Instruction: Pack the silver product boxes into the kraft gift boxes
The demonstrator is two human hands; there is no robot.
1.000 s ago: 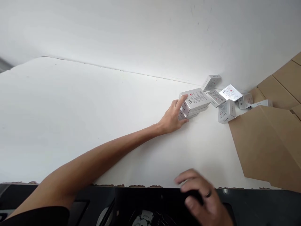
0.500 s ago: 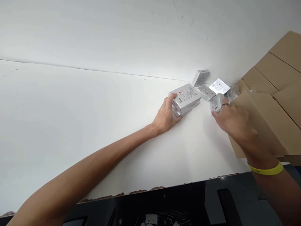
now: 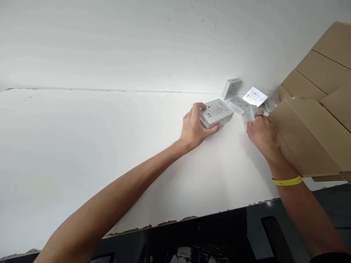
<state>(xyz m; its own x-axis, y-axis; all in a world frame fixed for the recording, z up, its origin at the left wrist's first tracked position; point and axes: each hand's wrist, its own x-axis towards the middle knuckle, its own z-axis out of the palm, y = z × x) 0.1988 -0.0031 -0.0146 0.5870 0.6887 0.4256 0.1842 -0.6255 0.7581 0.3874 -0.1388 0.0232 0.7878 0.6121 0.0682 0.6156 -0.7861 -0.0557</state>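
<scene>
Right hand (image 3: pixel 261 132) has come up from the chipped near edge (image 3: pixel 167 222) to a silver box (image 3: pixel 248 116) — thumb and fingers pinch it, cardboard (image 3: pixel 315 137) just beside. White tabletop (image 3: pixel 82 153) runs broad to my left; wall (image 3: pixel 123 44) bounds the far side. My left hand (image 3: pixel 193 126) spreads wider, gripping stacked boxes (image 3: pixel 218 111) — thumb along the near side, finger on top.

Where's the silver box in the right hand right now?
The silver box is right of centre in the head view, held by the right hand. It sits between the stacked boxes at the left hand and the brown cardboard.
</scene>
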